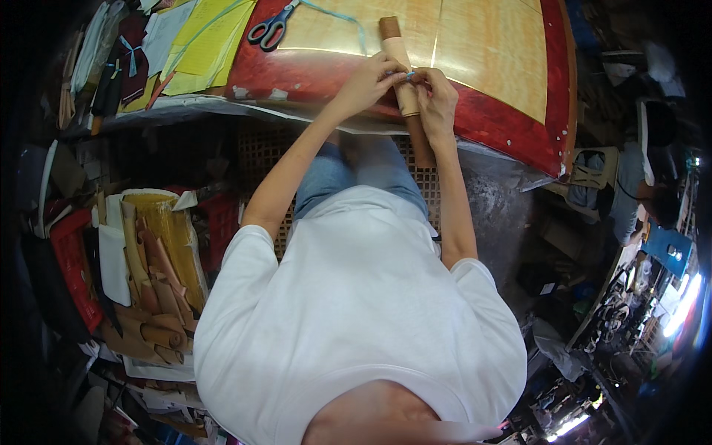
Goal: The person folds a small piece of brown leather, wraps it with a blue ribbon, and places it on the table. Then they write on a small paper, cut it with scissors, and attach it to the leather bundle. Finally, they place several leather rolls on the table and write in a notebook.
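Observation:
A long roll of brown and tan leather-like sheet (396, 52) lies across the near edge of the table, its brown lower end hanging past the edge toward my lap. A thin blue ribbon (410, 76) goes around the middle of the roll. From the left, my left hand (366, 83) pinches at the ribbon with fingertips closed. My right hand (437, 95) is closed at the ribbon from the other side, its fingers curled against the roll. The ribbon's ends are mostly hidden by my fingers.
Blue-handled scissors (271, 30) and a loose blue ribbon strip (343, 15) lie on the red-bordered table (311, 83). Yellow papers (210, 52) and a dark tied bundle (132, 63) sit at the left. Leather rolls (159, 278) fill a container beside me. A chair (595, 169) stands right.

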`<state>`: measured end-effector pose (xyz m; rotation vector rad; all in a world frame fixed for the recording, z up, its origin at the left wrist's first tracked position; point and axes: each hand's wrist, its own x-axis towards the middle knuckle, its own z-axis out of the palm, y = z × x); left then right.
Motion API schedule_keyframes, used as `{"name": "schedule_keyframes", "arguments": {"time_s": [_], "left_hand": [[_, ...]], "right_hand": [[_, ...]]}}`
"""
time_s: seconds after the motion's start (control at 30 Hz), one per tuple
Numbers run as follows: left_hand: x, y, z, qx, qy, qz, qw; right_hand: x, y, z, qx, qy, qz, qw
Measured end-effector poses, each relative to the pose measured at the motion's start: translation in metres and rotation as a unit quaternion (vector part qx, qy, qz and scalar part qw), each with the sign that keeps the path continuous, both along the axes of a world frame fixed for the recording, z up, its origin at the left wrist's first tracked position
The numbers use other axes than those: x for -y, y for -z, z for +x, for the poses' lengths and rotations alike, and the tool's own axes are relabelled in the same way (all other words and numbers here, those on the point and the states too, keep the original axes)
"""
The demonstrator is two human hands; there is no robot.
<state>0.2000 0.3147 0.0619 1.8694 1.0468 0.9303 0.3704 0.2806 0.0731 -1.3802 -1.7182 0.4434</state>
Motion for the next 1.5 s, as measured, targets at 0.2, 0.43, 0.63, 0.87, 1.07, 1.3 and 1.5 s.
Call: {"name": "schedule_keyframes", "arguments": {"time_s": [0.2,0.43,0.63,0.87,1.07,1.3,1.5], "left_hand": [[-0.011,0.003,-0.003,0.015,0.02,-0.091,0.996],[-0.007,-0.003,-0.003,0.024,0.029,-0.092,0.995],[-0.01,-0.004,-0.017,0.087,0.064,-0.029,0.994],[-0.025,0.001,-0.02,-0.084,-0.13,0.178,0.972],[-0.027,0.004,-0.007,-0.142,-0.173,0.25,0.942],[-0.051,-0.009,-0.034,-0.135,-0.209,0.173,0.953],[-0.095,0.021,-0.121,-0.298,-0.39,0.21,0.846]], "right_hand": [[0.0,-0.004,-0.002,-0.008,-0.017,-0.018,1.0],[0.013,-0.011,-0.015,0.054,0.012,-0.016,0.998],[0.014,-0.017,-0.012,0.083,-0.01,0.015,0.996],[0.02,-0.016,-0.007,0.143,-0.032,0.023,0.989],[-0.011,-0.019,0.021,0.201,0.037,-0.019,0.979],[-0.017,-0.026,0.009,0.161,0.094,0.041,0.982],[-0.011,0.001,-0.002,0.277,0.087,0.06,0.955]]}}
